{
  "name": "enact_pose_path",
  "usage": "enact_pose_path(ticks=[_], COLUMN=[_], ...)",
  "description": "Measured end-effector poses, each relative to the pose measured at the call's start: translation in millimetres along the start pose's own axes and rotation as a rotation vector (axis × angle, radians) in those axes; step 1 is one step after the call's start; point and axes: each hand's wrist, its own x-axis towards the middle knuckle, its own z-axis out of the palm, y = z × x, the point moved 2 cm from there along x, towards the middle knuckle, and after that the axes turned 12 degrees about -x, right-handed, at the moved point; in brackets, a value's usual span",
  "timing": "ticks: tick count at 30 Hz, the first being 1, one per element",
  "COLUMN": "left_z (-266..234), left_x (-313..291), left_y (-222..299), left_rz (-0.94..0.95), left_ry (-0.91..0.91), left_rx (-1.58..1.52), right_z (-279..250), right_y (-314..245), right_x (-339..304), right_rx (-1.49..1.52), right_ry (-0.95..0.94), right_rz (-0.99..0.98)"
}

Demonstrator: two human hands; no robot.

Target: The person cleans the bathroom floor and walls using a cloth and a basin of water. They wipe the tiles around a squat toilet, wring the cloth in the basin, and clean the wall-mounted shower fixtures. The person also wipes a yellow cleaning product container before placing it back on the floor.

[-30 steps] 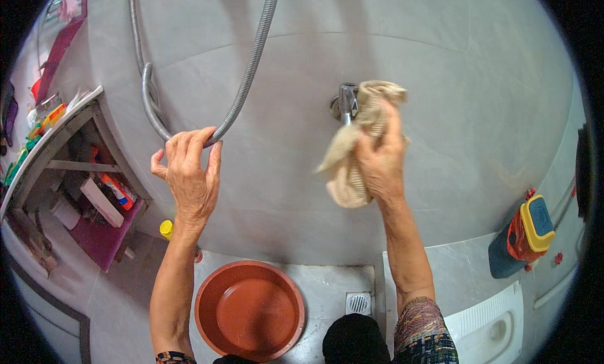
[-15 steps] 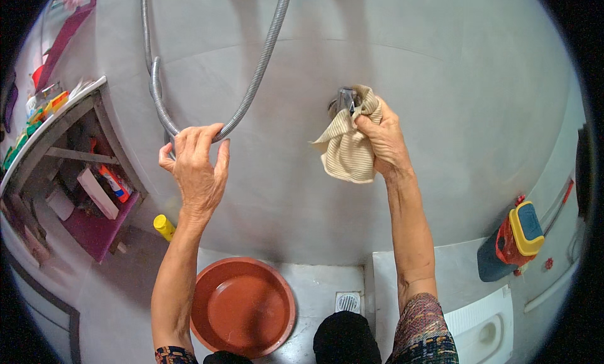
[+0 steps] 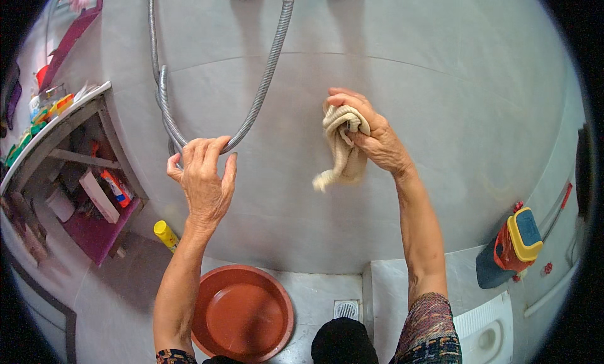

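Note:
My left hand (image 3: 204, 181) is closed on the low bend of a grey ribbed shower hose (image 3: 267, 74), fingers over the top and thumb on the near side. The hose hangs in a loop against the grey wall. To the right, my right hand (image 3: 377, 137) grips a cream striped cloth (image 3: 343, 159), bunched under the fingers and thumb, with its loose end dangling. The cloth and hand cover the spot where a small metal wall tap showed earlier, so the tap is hidden now.
Below stands a red-brown basin (image 3: 242, 313), beside a floor drain (image 3: 346, 309). A squat toilet (image 3: 487, 336) and a lidded bin (image 3: 494, 266) are at the right. At left are a cluttered shelf unit (image 3: 60, 153) and a yellow bottle (image 3: 165, 234).
My right hand has turned over, its fingers now reaching left across the cloth, which has bunched tighter and swings. The tap has become hidden. My left hand keeps its hold on the hose.

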Motion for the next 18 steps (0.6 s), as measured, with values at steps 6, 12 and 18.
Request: enact_pose_path(ticks=[6,12,18], left_z=[2,2,3], left_x=[-1,-2,-3], left_y=[1,5,12], left_rz=[-0.023,-0.037,0.009], left_ry=[-0.022,-0.031,0.047], left_rx=[-0.005,-0.002,0.004], right_z=[24,40,37], right_y=[14,13,5], right_x=[-11,-28,-60], right_rx=[-0.258,-0.283,-0.379], right_ry=[0.448,0.563,0.513], right_rz=[-0.143,-0.02,0.119])
